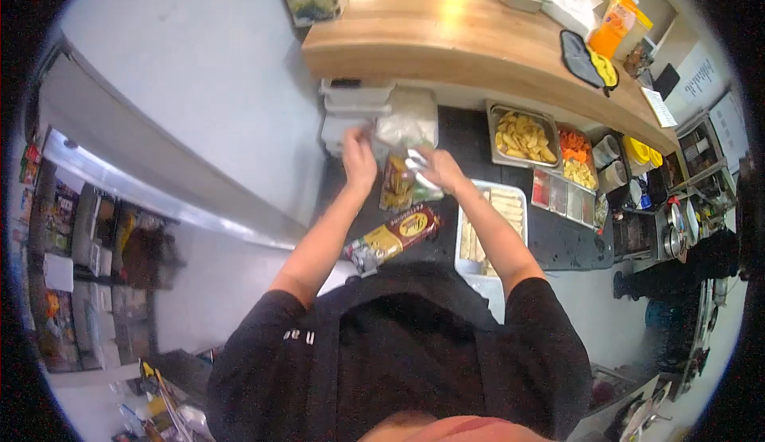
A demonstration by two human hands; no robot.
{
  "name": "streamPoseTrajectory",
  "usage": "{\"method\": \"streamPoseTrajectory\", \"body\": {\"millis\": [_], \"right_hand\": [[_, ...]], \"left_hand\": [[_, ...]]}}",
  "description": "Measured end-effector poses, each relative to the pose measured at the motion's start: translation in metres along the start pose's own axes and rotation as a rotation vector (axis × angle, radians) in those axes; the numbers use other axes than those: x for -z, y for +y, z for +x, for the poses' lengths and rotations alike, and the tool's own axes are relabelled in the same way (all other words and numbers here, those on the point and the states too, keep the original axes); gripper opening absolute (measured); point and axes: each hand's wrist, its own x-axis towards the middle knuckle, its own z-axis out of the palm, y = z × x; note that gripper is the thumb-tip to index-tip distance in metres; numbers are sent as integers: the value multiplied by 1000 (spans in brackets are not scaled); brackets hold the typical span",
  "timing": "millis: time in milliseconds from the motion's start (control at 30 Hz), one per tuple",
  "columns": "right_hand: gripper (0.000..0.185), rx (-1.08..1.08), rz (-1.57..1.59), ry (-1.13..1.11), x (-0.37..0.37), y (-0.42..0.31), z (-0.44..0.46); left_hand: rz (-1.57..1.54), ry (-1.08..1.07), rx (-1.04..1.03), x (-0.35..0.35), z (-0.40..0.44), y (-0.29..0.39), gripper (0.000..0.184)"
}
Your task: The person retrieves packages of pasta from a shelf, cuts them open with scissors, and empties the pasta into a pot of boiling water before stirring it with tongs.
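Over the dark counter, my right hand [440, 170] is closed on a clear plastic bag [414, 173] with something white in it, beside a brown and yellow package [395, 183]. My left hand [359, 155] is raised in front of the stacked white containers [339, 127]; its fingers are blurred, and what they hold, if anything, cannot be made out. Nearer my body lies a red and gold labelled package [398, 236]. A white tray [523, 227] of pale rolled pieces sits under my right forearm.
A metal pan [498, 151] of yellow wedges, orange pieces [574, 146] and a sectioned container [564, 197] stand at right. A wooden shelf [446, 32] overhangs the counter's back. A dark-clothed person [685, 267] is at far right.
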Motion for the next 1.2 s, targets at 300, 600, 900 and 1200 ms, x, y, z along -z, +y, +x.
{"method": "streamPoseTrajectory", "body": {"millis": [300,600,900,1200], "right_hand": [[59,-199,579,-98,-71,-2,34],[53,-108,527,43,-106,-30,35],[47,-70,731,266,-73,-100,15],[42,-295,1316,-32,-135,-113,0]], "left_hand": [[-874,281,806,-15,-4,-56,22],[-369,290,529,-5,-21,-90,23],[112,84,415,38,34,23,24],[526,-43,497,74,-4,-23,23]]}}
